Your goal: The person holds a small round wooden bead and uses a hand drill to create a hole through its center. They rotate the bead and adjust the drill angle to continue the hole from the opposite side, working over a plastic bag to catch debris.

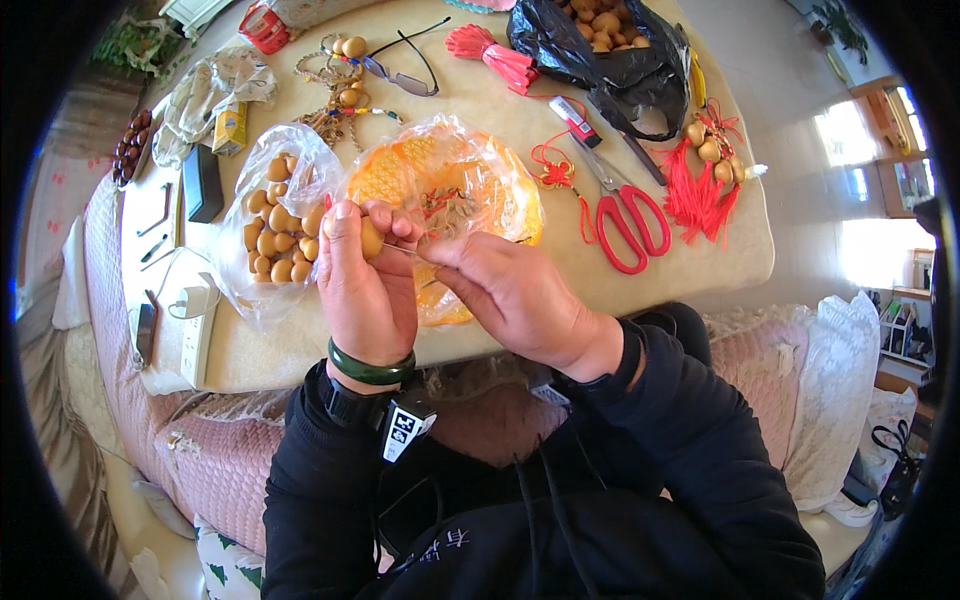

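Observation:
My left hand (pixel 365 285) is closed around a small tan gourd (pixel 371 238), its thumb and fingers pointing up. A thin pale strand (pixel 400 249), needle or thread I cannot tell, runs from the gourd to my right hand (pixel 525 300), whose thumb and forefinger pinch it. A bit of red shows by my left thumb tip. Just left of that hand lies a clear plastic bag of several small gourds (pixel 268 235). Behind both hands sits an orange patterned tray (pixel 385 172) covered in clear plastic, with red and tan pieces inside.
Red-handled scissors (pixel 630 228), a red knotted cord (pixel 555 175) and gourds with red tassels (pixel 700 195) lie to the right. At the back are a black bag of gourds (pixel 640 75), a red cord bundle (pixel 490 55) and sunglasses (pixel 405 75). A power strip (pixel 197 340) lies front left.

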`<state>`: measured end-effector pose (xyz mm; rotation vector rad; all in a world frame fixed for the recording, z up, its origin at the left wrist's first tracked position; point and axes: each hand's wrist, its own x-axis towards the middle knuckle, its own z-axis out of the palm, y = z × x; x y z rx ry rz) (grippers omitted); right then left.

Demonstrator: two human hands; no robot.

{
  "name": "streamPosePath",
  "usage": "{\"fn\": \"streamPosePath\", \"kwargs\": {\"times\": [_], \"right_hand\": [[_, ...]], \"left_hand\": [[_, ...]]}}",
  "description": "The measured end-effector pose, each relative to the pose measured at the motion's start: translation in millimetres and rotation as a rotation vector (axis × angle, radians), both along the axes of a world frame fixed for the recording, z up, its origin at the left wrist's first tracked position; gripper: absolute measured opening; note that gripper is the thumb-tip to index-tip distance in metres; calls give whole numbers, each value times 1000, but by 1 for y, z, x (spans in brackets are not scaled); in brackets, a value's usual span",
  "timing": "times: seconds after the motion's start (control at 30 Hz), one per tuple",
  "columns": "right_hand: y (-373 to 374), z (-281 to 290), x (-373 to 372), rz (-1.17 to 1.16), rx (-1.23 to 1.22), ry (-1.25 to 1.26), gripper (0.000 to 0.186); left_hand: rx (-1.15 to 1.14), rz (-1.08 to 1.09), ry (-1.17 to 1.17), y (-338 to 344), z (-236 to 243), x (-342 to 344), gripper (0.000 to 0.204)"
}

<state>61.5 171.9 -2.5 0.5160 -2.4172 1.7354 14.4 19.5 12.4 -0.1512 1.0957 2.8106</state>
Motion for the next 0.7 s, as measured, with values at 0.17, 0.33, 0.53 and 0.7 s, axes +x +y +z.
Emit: {"fn": "streamPosePath", "kwargs": {"times": [0.17,0.33,0.53,0.7], "right_hand": [[1,2,0,32,-164,9,25],[3,3,2,150,-678,-814,17],[-7,1,2,-50,-141,110,15],[15,11,3,343,-987,-980,16]], "left_hand": [[60,-125,91,-3,2,-3,15],[43,-119,129,-2,3,-1,16],[48,-93,74,2,2,1,15],[98,-223,203,-6,6,-3,14]]}}
